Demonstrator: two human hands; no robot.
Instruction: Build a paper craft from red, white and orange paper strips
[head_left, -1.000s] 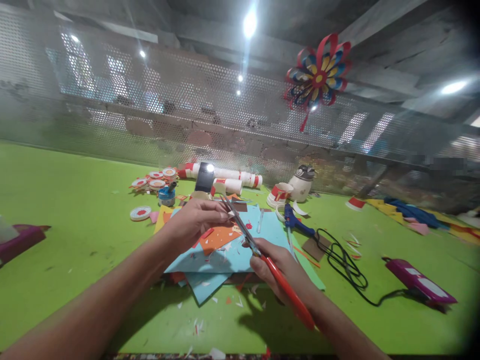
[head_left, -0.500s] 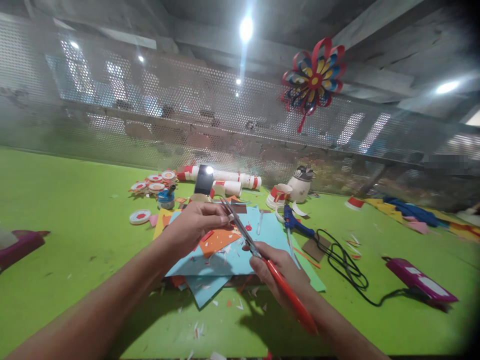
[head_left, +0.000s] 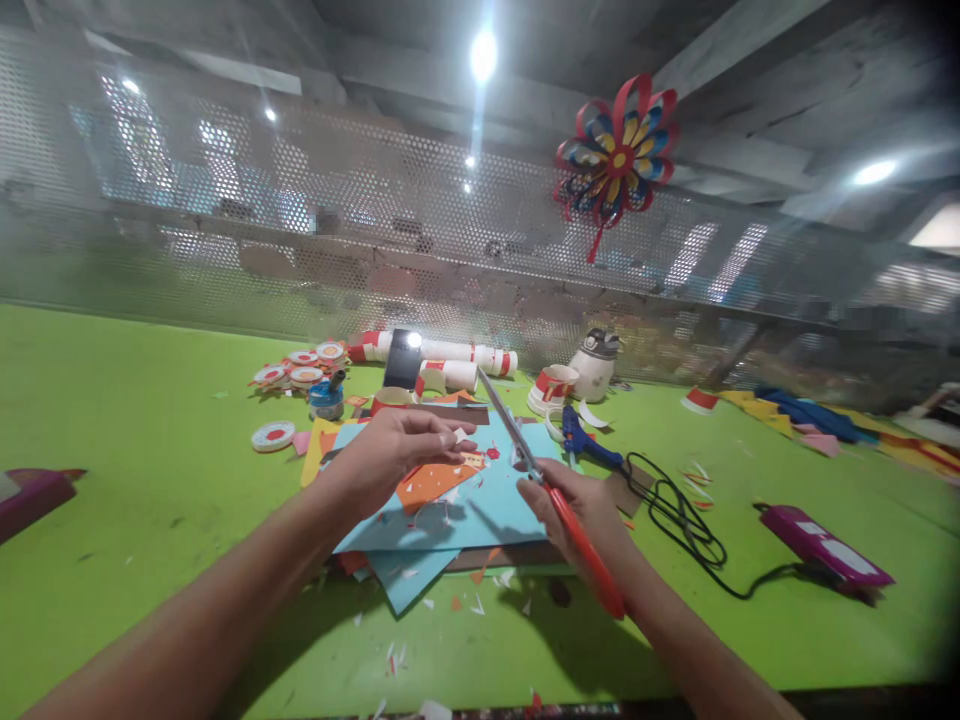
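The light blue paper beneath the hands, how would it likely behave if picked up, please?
The light blue paper would probably be light and floppy, since it looks thin-edged. The orange paper and scraps lying on it might slide off if it tilted.

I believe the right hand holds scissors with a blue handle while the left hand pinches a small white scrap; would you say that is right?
Not quite: the scissors have a red handle, not blue, as the head view shows. The right hand does hold them, and the left hand pinches a small white scrap.
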